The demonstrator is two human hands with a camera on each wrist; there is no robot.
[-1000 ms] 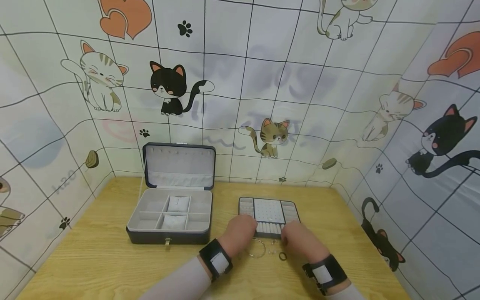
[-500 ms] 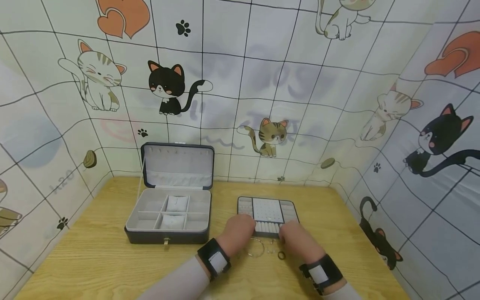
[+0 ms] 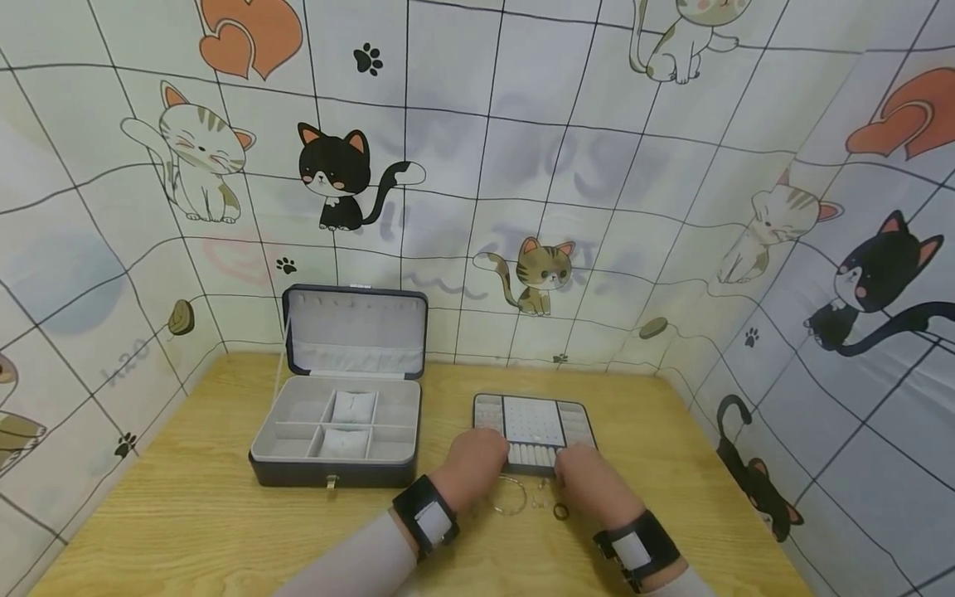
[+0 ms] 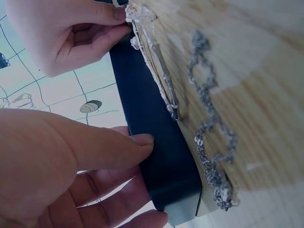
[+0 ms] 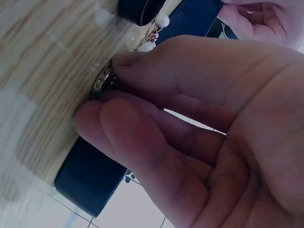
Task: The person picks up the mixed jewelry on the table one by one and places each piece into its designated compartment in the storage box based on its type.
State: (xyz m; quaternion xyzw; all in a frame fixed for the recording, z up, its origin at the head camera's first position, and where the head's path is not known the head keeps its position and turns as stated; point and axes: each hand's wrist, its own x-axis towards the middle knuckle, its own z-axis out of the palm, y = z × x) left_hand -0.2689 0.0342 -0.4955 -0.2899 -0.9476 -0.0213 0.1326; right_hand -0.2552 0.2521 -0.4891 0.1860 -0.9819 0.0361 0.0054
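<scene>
Head view: nearest, between the wrists, a dark ring (image 5: pixel 130 14) and a bracelet (image 4: pixel 162 71) lie loose on the table (image 3: pixel 507 564); judged from this layout, stowing these pieces is left. Beyond them, the left hand (image 3: pixel 472 466) grips the near-left corner of the tray (image 3: pixel 533 419); the right hand (image 3: pixel 598 482) is at the near-right corner. Two conditions appear met: the tray lies flat ahead of both hands, and the box (image 3: pixel 298 474) stands lid-up to the left of the left hand, with two cushions (image 3: pixel 354 406) inside. Left wrist view alone reveals a silver chain (image 4: pixel 209 109) on the table, near the left thumb. Right wrist view alone reveals the right thumb and fingers pinching a small ornate piece (image 5: pixel 102 80) close to the table; its type cannot be told
</scene>
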